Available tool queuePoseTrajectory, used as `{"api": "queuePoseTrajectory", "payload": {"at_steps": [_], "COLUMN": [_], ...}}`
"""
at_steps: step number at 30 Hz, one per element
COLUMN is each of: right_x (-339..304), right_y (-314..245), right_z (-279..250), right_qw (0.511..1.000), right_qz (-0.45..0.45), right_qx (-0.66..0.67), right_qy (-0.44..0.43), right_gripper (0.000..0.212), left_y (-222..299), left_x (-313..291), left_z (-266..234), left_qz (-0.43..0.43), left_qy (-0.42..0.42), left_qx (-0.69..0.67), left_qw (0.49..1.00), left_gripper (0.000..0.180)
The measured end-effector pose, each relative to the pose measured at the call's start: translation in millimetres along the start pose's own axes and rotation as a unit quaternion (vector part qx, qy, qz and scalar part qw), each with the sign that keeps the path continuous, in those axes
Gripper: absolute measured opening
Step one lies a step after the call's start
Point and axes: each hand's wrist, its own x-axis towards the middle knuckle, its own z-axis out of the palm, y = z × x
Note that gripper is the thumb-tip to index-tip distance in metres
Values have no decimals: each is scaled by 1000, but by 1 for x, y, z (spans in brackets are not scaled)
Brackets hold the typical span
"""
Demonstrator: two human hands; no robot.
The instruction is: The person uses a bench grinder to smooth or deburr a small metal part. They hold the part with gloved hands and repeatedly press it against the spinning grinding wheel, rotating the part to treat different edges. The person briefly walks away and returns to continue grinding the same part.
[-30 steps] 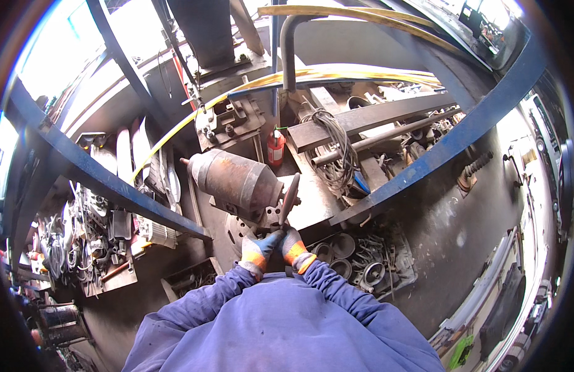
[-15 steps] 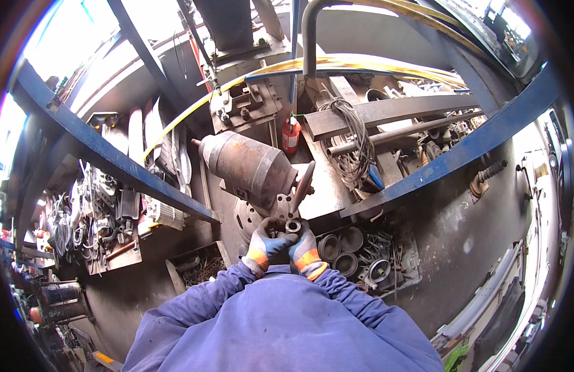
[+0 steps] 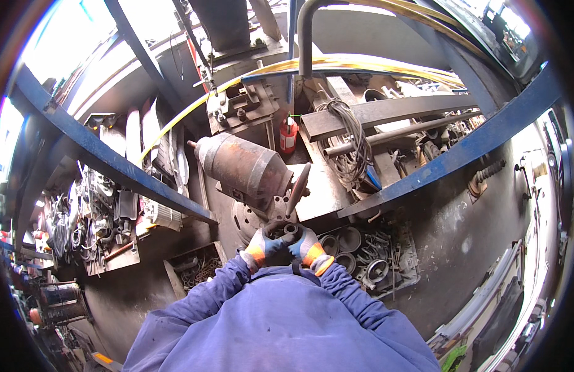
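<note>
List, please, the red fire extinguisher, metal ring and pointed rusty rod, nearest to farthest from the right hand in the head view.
1. Metal ring: at the right hand, on its left.
2. Pointed rusty rod: just ahead.
3. Red fire extinguisher: farther ahead.

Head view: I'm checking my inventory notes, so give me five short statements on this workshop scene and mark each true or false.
1. The left hand and the right hand are both gloved. True.
2. The two hands are spread far apart. False: they are close together, at a ring-shaped metal part.
3. The extinguisher is blue. False: it is red.
4. Coiled cable hangs over a metal beam. True.
5. The tray with round metal cups is to the left of the hands. False: it is to their right.
</note>
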Motion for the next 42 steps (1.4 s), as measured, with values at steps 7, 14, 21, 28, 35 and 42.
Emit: {"api": "queuePoseTrajectory", "payload": {"at_steps": [7, 14, 21, 28, 35, 42], "right_x": [28, 68, 47, 43, 25, -12], "right_y": [5, 57, 16, 19, 23, -16], "right_z": [26, 81, 64, 67, 54, 26], "right_qw": [991, 829, 893, 776, 911, 970], "right_qz": [-6, 80, 34, 51, 33, -7], "right_qx": [123, 549, 428, 607, 311, 82], "right_qy": [48, 64, 135, 164, 267, 228], "right_gripper": [29, 22, 23, 17, 33, 34], "left_y": [-3, 14, 17, 3, 4, 6], "left_x": [23, 23, 23, 29, 21, 6], "left_z": [-18, -8, -5, -16, 4, 2], "left_qz": [-66, -57, -22, -54, -15, -33], "left_qy": [28, 67, 76, 34, 53, 1], "left_qx": [8, -48, -74, -25, -38, -54], "left_qw": [997, 995, 994, 998, 998, 998], "left_gripper": [49, 53, 49, 47, 62, 55]}}
